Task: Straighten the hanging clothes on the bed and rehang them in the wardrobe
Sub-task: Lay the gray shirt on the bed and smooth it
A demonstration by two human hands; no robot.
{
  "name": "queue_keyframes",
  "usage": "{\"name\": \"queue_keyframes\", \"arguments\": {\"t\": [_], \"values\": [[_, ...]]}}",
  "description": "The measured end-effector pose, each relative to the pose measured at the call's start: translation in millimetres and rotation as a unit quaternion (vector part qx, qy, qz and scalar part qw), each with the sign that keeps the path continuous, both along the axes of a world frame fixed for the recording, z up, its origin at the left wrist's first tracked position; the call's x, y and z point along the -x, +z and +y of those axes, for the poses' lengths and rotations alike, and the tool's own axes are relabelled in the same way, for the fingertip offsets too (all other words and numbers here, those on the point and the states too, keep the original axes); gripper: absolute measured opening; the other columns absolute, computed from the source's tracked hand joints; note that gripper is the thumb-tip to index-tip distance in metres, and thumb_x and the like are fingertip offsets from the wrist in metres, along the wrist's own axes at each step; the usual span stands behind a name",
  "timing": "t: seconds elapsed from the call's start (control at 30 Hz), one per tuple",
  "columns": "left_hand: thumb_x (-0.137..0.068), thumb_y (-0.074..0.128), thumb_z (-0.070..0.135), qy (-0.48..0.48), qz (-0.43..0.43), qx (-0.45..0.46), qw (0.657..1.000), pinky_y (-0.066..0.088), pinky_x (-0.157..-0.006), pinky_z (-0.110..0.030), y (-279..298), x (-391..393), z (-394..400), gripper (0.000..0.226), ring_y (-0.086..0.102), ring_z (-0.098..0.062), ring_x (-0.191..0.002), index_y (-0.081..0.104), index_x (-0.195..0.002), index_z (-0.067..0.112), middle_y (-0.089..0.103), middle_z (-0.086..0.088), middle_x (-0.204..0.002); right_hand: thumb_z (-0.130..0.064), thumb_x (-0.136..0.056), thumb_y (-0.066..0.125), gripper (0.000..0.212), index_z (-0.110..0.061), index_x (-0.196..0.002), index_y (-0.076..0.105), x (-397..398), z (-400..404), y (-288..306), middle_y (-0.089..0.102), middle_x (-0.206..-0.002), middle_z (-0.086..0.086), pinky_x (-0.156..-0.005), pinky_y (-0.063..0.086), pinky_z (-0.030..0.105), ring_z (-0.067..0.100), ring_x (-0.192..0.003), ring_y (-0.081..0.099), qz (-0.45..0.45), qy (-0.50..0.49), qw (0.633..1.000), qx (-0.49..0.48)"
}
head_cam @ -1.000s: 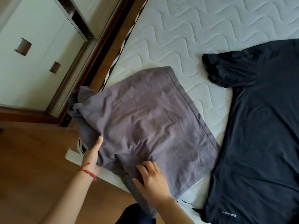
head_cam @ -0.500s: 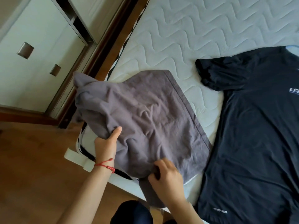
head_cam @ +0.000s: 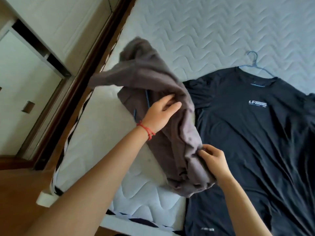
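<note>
White mattress [head_cam: 204, 31], both hands gripping bunched grey garment [head_cam: 153, 79]

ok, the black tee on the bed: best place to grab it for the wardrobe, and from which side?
Probably the blue hanger, by its hook, coming from the far, collar end. The black tee lies flat and spread on the mattress with the hook poking clear past the collar, bare and free of cloth. Both hands are busy with the grey garment.
</note>
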State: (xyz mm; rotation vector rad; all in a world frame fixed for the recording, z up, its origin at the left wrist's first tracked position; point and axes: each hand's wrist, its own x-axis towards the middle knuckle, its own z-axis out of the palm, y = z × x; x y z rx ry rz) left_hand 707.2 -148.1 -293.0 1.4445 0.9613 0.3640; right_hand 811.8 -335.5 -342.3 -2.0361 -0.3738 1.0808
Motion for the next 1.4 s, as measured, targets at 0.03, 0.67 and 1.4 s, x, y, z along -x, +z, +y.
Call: {"name": "queue_keyframes", "arguments": {"t": [0.03,0.67,1.4], "values": [[-0.090,0.056,0.018,-0.027,0.013,0.003,1.000,0.038,-0.104,-0.026,-7.1,-10.0,1.0,0.040,0.054,-0.013,-0.115,0.051,-0.128,0.006,0.059,-0.011,-0.125,-0.007,-0.083,0.061,0.019,-0.018,-0.069,0.067,-7.7,-2.6,-7.5,0.068,-0.064,-0.003,-0.064,0.049,0.024,0.012,-0.068,0.059,0.035,-0.038,0.998,0.027],[-0.086,0.056,0.013,-0.019,0.351,-0.206,0.913,0.040,-0.098,-0.043,-138.3,22.2,23.3,0.037,0.047,-0.033,-0.122,0.057,-0.123,0.009,0.053,-0.016,-0.130,-0.019,-0.094,0.044,0.030,-0.010,-0.120,0.055,45.7,38.5,-72.1,0.054,-0.119,0.008,-0.085,0.042,0.036,0.026,-0.111,0.047,-0.301,0.156,0.937,0.087],[-0.081,0.049,0.018,-0.210,0.296,-0.619,0.696,0.049,-0.065,-0.030,-71.7,45.1,19.4,0.024,0.061,-0.024,-0.057,0.058,-0.060,0.012,0.059,-0.002,-0.053,-0.004,-0.049,0.081,0.023,-0.008,-0.051,0.058,14.7,45.9,-24.8,0.058,-0.052,0.008,-0.045,0.047,0.027,0.028,-0.048,0.058,-0.537,0.235,0.805,0.092]]}}
